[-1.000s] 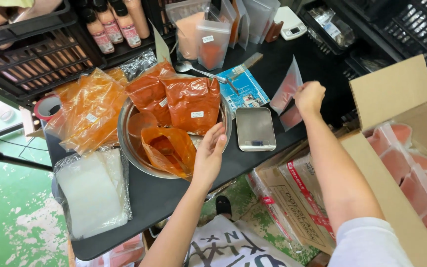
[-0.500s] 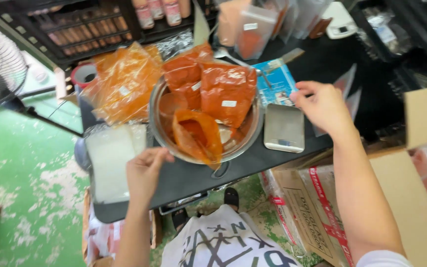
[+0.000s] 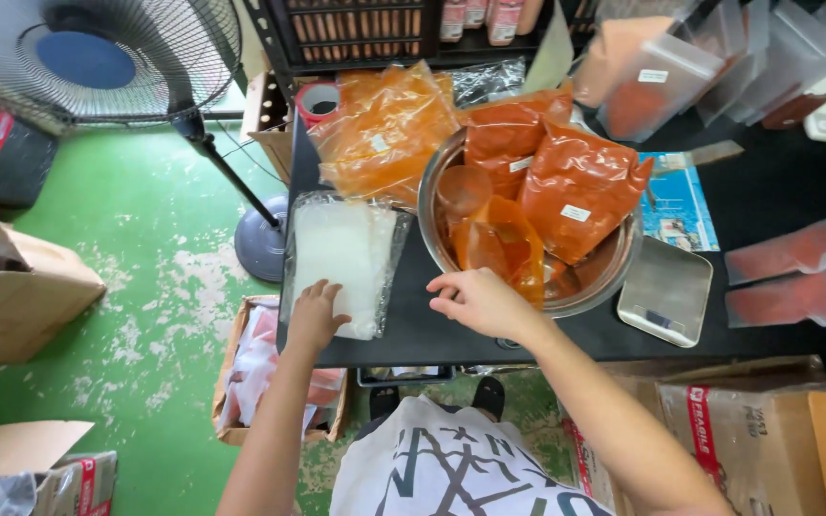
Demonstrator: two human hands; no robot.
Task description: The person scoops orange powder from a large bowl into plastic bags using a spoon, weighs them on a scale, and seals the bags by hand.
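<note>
My left hand (image 3: 316, 313) rests its fingers on the near edge of a stack of clear empty plastic bags (image 3: 341, 258) lying on the black table (image 3: 451, 339). My right hand (image 3: 475, 301) hovers with loosely curled fingers at the near rim of a steel bowl (image 3: 604, 277), holding nothing. Inside the bowl stand bags of red-orange powder (image 3: 576, 196) and an open orange bag (image 3: 504, 248) with a scoop.
A small steel scale (image 3: 664, 291) sits right of the bowl, with two filled flat pouches (image 3: 795, 272) beyond it. Orange bags (image 3: 384, 129) and a tape roll (image 3: 317, 100) lie at the back left. A standing fan (image 3: 97, 57) and cardboard boxes (image 3: 11, 277) are on the green floor.
The view swung left. My left hand moved from the bowl's front to the stack of clear bags. My right hand came from the pouches and scale to the bowl's near rim.
</note>
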